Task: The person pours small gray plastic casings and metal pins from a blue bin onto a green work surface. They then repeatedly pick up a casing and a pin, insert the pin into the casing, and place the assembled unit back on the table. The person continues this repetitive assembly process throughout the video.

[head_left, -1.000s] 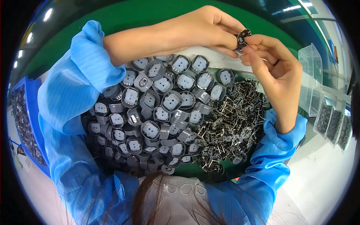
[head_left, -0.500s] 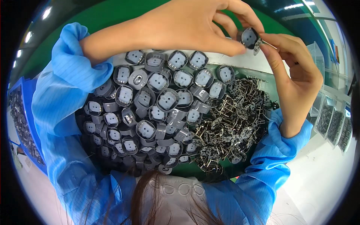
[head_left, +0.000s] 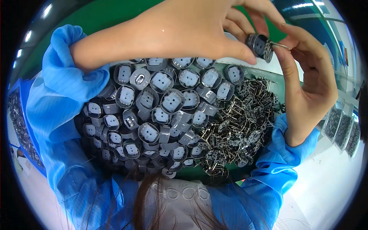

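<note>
My left hand reaches across from the left, closed on a dark grey round plastic housing between thumb and fingers. At the housing's open face sits a small dark plate part with a metal pin. The pin sticks out to the right. My right hand pinches this pin part with thumb and forefinger, against the housing. Below the hands lies a heap of grey housings, many with pale blue-grey inserts with two holes. Right of it is a pile of loose metal pin parts.
Both heaps rest in a green tray. A blue bin of small dark parts stands at the far left. Clear containers with dark parts are at the right, beside a white surface. A green surface lies behind my hands.
Both hands have shifted slightly to the right and nearer, with the housing and pin part between them. The housing has turned a little. The heaps look the same.
</note>
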Tool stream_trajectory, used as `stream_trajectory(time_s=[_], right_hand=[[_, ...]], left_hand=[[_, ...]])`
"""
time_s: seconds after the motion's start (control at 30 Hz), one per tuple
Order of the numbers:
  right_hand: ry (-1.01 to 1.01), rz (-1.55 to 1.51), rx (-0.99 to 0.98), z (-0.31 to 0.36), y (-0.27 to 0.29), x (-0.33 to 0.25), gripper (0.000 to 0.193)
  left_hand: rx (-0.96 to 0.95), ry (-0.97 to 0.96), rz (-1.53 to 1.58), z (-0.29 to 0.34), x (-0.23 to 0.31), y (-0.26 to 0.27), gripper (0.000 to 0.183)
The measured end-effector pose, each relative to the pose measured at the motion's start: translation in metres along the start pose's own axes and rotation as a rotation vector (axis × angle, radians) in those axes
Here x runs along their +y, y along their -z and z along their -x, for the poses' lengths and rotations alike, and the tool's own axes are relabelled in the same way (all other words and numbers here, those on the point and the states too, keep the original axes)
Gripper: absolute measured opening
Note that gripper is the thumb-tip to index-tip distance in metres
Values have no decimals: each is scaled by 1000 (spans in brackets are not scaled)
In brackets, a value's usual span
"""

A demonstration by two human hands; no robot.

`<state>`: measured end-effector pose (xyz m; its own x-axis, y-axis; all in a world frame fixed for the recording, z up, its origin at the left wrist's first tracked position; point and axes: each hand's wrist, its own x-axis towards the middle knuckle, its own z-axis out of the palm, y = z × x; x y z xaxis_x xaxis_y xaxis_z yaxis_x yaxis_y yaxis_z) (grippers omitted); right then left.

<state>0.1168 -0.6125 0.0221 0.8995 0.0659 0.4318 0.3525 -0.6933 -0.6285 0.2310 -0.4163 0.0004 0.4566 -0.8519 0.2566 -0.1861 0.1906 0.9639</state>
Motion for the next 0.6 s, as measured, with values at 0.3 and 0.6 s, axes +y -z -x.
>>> stream_trajectory(time_s=[0.3, 0.6], right_hand=[[-46, 126, 64, 5, -5, -10, 35], [43, 194, 107, 7, -5, -10, 34]], left_hand=[[-45, -25, -30, 5, -20, -3, 35], [-212, 114, 251, -2, 0, 15, 34]])
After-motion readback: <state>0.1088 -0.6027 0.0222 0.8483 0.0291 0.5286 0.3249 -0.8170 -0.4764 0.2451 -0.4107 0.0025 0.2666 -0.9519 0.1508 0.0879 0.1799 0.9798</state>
